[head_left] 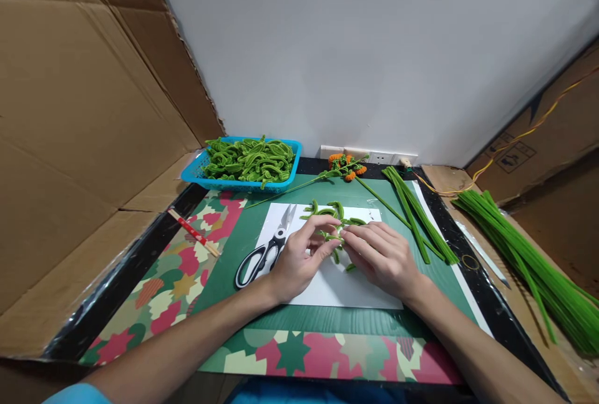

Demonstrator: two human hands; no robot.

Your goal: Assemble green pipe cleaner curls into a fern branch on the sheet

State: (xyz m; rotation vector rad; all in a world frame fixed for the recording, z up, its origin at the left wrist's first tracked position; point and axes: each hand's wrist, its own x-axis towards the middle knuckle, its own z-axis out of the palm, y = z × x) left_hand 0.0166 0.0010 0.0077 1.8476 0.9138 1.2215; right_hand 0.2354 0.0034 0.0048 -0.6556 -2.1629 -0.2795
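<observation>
Brown cardboard (pixel 84 98) stands on 2 sides of a pale wall (pixel 365 54) with sockets (pixel 381 158)

It seems to be a small indoor handicraft workplace, beside a plain white wall (pixel 327 48) with white electric sockets (pixel 381 158). Brown cardboard (pixel 88 73) stands at both sides. The black-edged bench (pixel 498 304) carries black-handled metal scissors (pixel 281 234) and a blue plastic basket (pixel 191 171) of curled green fuzzy pieces (pixel 248 160).

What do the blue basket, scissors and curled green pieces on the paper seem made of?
Basket: probably plastic, smooth blue rim and perforated wall.
Scissors: silvery blades look like metal; smooth dark handles, likely plastic.
Curled green pieces: matte and fuzzy, perhaps chenille; any wire core is hidden.
</observation>
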